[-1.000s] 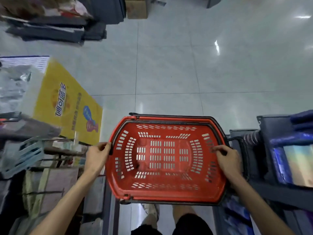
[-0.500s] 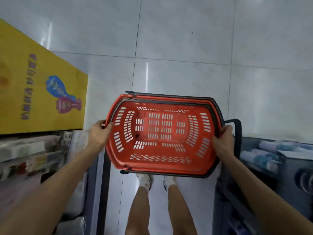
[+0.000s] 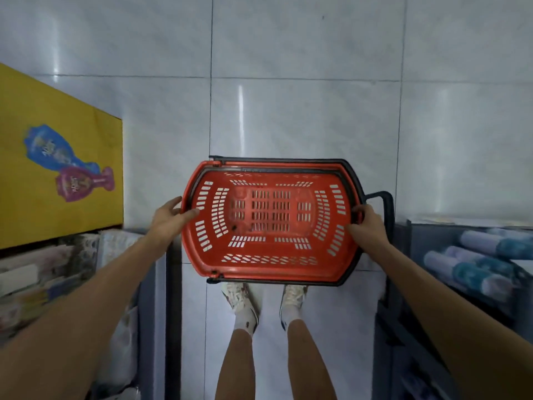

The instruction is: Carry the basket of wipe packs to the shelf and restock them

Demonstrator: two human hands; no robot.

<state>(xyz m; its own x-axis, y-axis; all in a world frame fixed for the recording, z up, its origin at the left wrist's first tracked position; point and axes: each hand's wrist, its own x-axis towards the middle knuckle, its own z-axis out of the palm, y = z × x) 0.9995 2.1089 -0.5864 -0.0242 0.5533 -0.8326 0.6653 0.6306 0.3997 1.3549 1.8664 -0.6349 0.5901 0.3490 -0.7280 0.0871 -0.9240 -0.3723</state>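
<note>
The red plastic basket (image 3: 271, 274) hangs low over the tiled floor, just ahead of my feet, and hides my toes. Nothing lies in it; its slotted bottom shows bare. Its black handles (image 3: 388, 209) are folded down along the rim and jut out on the right. My left hand (image 3: 168, 219) holds the left rim, fingers laid over the edge into the basket, thumb outside. My right hand (image 3: 367, 225) grips the right rim with curled fingers. No wipe packs are in the basket.
A yellow carton (image 3: 57, 168) printed with bottles sits on top of the left shelf, with pale packs (image 3: 43, 281) below it. On the right a dark shelf (image 3: 418, 284) holds blue and white rolled packs (image 3: 484, 255). The narrow aisle floor runs between them.
The basket has gone down toward the floor and my head has tipped further down, so my shoes now show below it. Both hands stay on the two side rims.
</note>
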